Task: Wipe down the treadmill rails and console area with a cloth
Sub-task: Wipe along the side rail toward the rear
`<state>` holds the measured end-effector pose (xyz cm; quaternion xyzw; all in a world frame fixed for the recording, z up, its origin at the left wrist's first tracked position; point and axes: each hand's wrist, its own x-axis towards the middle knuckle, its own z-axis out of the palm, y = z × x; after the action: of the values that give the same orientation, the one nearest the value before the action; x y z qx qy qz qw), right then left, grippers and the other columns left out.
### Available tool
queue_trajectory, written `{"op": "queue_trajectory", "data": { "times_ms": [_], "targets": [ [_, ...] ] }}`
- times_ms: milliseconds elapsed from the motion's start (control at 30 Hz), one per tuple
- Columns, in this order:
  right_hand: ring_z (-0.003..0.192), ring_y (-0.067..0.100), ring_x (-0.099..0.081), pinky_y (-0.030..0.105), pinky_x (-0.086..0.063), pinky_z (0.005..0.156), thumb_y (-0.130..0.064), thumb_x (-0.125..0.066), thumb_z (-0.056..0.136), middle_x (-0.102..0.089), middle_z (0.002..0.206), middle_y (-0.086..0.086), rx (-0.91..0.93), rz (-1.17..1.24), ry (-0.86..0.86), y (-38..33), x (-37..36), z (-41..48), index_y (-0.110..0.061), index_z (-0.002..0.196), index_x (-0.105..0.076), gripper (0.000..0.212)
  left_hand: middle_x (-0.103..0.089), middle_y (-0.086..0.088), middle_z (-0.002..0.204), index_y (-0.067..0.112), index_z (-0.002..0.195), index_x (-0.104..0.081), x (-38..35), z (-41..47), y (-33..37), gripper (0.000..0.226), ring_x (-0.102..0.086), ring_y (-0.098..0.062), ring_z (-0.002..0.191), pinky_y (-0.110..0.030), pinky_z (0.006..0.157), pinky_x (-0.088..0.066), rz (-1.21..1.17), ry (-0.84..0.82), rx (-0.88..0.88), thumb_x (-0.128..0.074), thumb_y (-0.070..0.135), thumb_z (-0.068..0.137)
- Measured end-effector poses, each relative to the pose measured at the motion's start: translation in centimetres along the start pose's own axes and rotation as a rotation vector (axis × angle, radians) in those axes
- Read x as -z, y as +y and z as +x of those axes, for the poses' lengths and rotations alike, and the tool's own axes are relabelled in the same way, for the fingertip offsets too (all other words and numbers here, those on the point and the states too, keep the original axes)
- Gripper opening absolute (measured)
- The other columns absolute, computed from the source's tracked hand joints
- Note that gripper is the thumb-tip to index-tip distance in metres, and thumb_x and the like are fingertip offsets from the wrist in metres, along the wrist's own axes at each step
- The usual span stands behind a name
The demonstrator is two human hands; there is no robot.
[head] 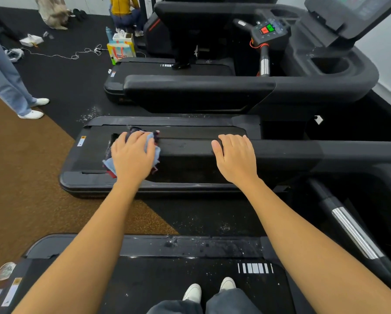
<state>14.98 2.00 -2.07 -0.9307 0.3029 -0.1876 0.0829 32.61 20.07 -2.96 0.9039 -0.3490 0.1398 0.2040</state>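
Note:
A black padded treadmill rail (185, 155) runs left to right in front of me. My left hand (132, 156) presses a crumpled blue, dark and red cloth (155, 152) flat onto the rail's left end. Further right, my right hand (236, 158) rests palm-down on the same rail, fingers spread, holding nothing. The neighbouring treadmill's console (268, 30), with red and green buttons, sits at the upper right. I stand on a treadmill belt (167, 286); my white shoes show at the bottom.
A chrome grip bar (354, 232) slants down at the right. A second padded rail (196, 86) lies beyond. A standing person's legs (11, 82) are at the left; another person crouches at the back by bags (121, 52) and white cables.

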Motion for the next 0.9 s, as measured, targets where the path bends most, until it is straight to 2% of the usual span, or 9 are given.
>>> {"op": "queue_trajectory", "data": {
  "times_ms": [167, 267, 367, 433, 533, 667, 733, 900],
  "targets": [
    [0.117, 0.021, -0.053, 0.040, -0.024, 0.112, -0.049, -0.022, 0.094, -0.063, 0.120, 0.004, -0.004, 0.003, -0.024, 0.0, 0.0, 0.1, -0.012, 0.122, -0.057, 0.058, -0.060, -0.014, 0.117, 0.006, 0.106, -0.061, 1.1, 1.0, -2.6, 0.038, -0.051, -0.036, 0.108, -0.043, 0.092, -0.038, -0.069, -0.013, 0.252, -0.037, 0.032, 0.095],
    [0.118, 0.021, -0.053, 0.041, -0.023, 0.113, -0.050, -0.021, 0.094, -0.062, 0.122, 0.004, -0.007, -0.004, -0.035, -0.2, 0.0, 0.1, -0.012, 0.123, -0.056, 0.060, -0.057, -0.011, 0.125, 0.007, 0.109, -0.061, 1.3, 0.6, -1.0, 0.037, -0.043, -0.039, 0.118, -0.047, 0.096, -0.034, -0.079, 0.036, 0.361, -0.037, 0.032, 0.096],
    [0.117, 0.021, -0.053, 0.040, -0.022, 0.113, -0.051, -0.022, 0.093, -0.063, 0.121, 0.004, -0.016, 0.001, -0.025, -0.3, -0.1, 0.1, -0.012, 0.122, -0.057, 0.059, -0.056, -0.006, 0.130, 0.012, 0.117, -0.061, 0.9, -0.5, 1.1, 0.036, -0.032, -0.037, 0.131, -0.049, 0.106, -0.021, -0.059, 0.055, 0.263, -0.037, 0.031, 0.096],
    [0.117, 0.021, -0.054, 0.040, -0.022, 0.113, -0.051, -0.024, 0.093, -0.063, 0.120, 0.004, -0.020, -0.001, -0.021, -0.4, -0.1, 0.1, -0.013, 0.121, -0.058, 0.058, -0.059, -0.004, 0.128, 0.014, 0.116, -0.062, 0.3, -1.0, 3.1, 0.036, -0.031, -0.037, 0.133, -0.049, 0.108, -0.018, -0.059, 0.044, 0.161, -0.038, 0.031, 0.096],
    [0.116, 0.021, -0.054, 0.041, -0.023, 0.113, -0.051, -0.024, 0.094, -0.063, 0.119, 0.004, -0.013, -0.005, -0.021, -0.3, 0.0, 0.1, -0.012, 0.121, -0.058, 0.058, -0.061, -0.002, 0.124, 0.017, 0.115, -0.064, -0.3, -1.6, 5.5, 0.035, -0.036, -0.037, 0.130, -0.050, 0.107, -0.022, -0.068, 0.028, 0.043, -0.041, 0.031, 0.093],
    [0.116, 0.022, -0.054, 0.041, -0.024, 0.113, -0.050, -0.025, 0.094, -0.063, 0.119, 0.004, -0.006, 0.005, -0.020, -0.1, 0.1, 0.0, -0.012, 0.121, -0.058, 0.057, -0.063, -0.004, 0.122, 0.018, 0.114, -0.065, -0.2, -1.0, 4.5, 0.037, -0.043, -0.035, 0.125, -0.049, 0.105, -0.028, -0.042, 0.008, -0.018, -0.040, 0.033, 0.092],
    [0.115, 0.022, -0.055, 0.041, -0.024, 0.112, -0.049, -0.026, 0.095, -0.064, 0.118, 0.004, 0.000, 0.002, -0.023, -0.1, 0.3, -0.1, -0.012, 0.121, -0.058, 0.056, -0.062, -0.006, 0.122, 0.016, 0.114, -0.066, 0.0, -0.4, 3.3, 0.037, -0.043, -0.034, 0.125, -0.048, 0.104, -0.027, -0.032, 0.011, 0.022, -0.040, 0.033, 0.093],
    [0.116, 0.021, -0.054, 0.041, -0.023, 0.113, -0.050, -0.026, 0.094, -0.063, 0.119, 0.003, 0.009, 0.004, -0.027, 0.0, 0.3, -0.1, -0.012, 0.123, -0.057, 0.056, -0.054, -0.007, 0.132, 0.014, 0.121, -0.061, 1.4, 1.0, -0.4, 0.038, -0.038, -0.033, 0.127, -0.046, 0.103, -0.029, -0.054, -0.036, 0.281, -0.038, 0.031, 0.096]
  ]
}}
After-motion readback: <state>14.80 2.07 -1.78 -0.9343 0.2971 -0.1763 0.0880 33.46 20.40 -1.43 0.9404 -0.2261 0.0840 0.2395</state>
